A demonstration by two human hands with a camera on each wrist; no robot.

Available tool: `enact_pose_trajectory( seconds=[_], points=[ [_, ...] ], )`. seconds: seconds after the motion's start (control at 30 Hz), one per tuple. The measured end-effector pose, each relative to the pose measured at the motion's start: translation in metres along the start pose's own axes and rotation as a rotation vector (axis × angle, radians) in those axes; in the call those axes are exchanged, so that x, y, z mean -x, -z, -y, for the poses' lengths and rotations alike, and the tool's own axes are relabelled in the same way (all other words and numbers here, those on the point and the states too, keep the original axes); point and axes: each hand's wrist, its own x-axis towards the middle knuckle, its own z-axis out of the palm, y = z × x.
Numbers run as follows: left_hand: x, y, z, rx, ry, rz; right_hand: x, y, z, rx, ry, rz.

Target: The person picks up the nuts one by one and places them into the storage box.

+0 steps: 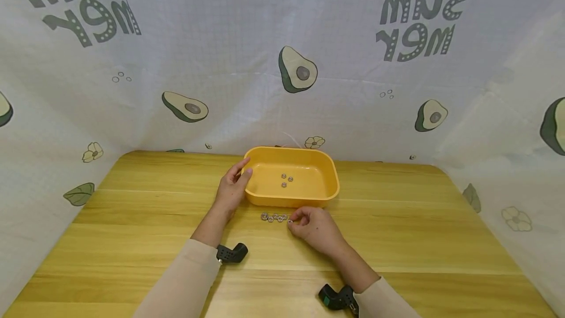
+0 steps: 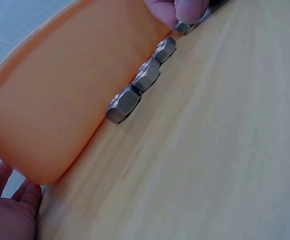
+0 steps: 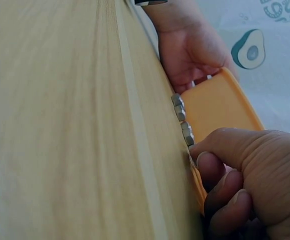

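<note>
A yellow plastic bin [image 1: 291,201] stands on the wooden table. My left hand [image 1: 230,191] grips its left end, thumb over the rim and fingers along the outside wall. Three small metal nuts [image 1: 284,185] lie on the bin's floor. In front of the bin, several hex nuts [image 1: 270,219] sit close together in a staggered row, the leftmost nut [image 2: 123,104] looking larger. At the row's right end my right hand [image 1: 319,229] pinches a nut [image 2: 182,27] between thumb and index finger, right by the tabletop; its other fingers are curled under, as the right wrist view shows.
The wooden tabletop [image 1: 406,239] extends on both sides of the bin. Behind it hangs a white cloth [image 1: 238,38] printed with avocados and lettering. A black wrist camera [image 1: 232,253] is on the left wrist and another [image 1: 336,298] on the right.
</note>
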Motion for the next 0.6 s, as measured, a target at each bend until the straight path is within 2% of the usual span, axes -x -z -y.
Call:
enact_pose_trajectory(
  seconds=[0.23, 0.37, 0.6],
  points=[
    [0.001, 0.0, -0.001, -0.007, 0.003, 0.001, 0.001, 0.001, 0.001, -0.019, 0.012, 0.01],
    [0.0, 0.001, -0.001, -0.007, 0.001, -0.004, 0.002, 0.004, 0.005, -0.067, -0.001, 0.016],
    [-0.001, -0.001, 0.0, -0.003, -0.001, -0.008, 0.004, 0.016, 0.017, -0.1, -0.017, -0.015]
  ],
)
